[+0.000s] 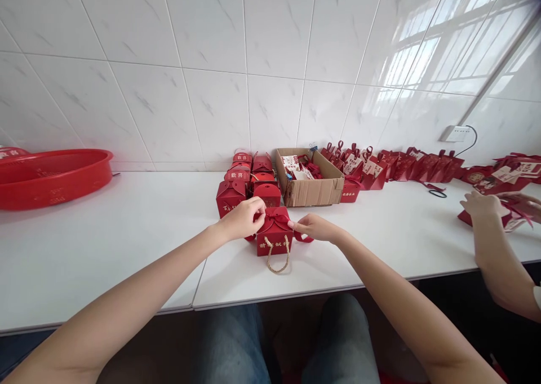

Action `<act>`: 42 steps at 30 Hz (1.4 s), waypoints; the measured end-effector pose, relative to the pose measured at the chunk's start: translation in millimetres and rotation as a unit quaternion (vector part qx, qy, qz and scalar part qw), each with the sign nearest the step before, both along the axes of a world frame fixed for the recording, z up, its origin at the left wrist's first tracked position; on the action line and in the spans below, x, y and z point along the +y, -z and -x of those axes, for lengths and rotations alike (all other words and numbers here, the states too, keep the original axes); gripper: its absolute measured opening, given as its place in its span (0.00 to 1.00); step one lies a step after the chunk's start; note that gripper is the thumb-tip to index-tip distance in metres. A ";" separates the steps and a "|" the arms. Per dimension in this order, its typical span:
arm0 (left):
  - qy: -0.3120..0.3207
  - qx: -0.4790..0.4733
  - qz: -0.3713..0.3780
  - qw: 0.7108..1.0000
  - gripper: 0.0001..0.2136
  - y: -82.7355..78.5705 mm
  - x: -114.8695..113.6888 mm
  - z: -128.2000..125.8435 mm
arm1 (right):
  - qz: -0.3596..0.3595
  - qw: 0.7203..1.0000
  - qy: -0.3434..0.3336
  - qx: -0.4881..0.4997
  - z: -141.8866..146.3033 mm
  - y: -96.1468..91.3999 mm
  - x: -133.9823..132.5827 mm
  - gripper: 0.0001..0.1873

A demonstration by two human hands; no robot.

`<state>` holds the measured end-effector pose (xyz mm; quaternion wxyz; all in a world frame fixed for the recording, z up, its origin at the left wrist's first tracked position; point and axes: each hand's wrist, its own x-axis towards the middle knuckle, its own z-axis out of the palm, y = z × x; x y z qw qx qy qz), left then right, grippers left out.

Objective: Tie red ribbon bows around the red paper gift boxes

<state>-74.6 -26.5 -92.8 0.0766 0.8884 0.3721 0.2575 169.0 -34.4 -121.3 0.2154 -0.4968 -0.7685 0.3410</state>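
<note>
A small red gift box (pixel 274 236) with gold print and a tan rope handle stands on the white table (pixel 127 232) in front of me. A red ribbon bow (pixel 276 215) sits on its top. My left hand (pixel 243 218) is closed in a pinch on the left loop of the ribbon. My right hand (pixel 315 227) pinches the right end of the ribbon, which curls down past the box. Both hands touch the box top.
Several finished red boxes (pixel 247 181) are stacked behind, beside a cardboard carton (pixel 313 191) of tags and ribbons. More red boxes (pixel 406 167) line the wall to the right. Another person's hands (pixel 486 204) work at the far right. A red basin (pixel 51 175) sits far left.
</note>
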 end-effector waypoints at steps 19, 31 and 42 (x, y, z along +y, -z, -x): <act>-0.029 -0.001 0.011 1.000 0.04 4.4 -7.2 -1.4 | 0.118 0.958 0.067 0.254 -13.0 18.2 -2.4 0.17; -0.172 -0.116 -0.059 0.977 0.09 8.2 -22.2 28.5 | -0.102 0.955 0.258 0.107 -45.0 18.4 -12.4 0.16; -0.096 0.029 0.069 0.993 0.16 70.2 -16.0 76.1 | 0.471 0.667 0.140 0.560 -7.3 46.7 -47.4 0.05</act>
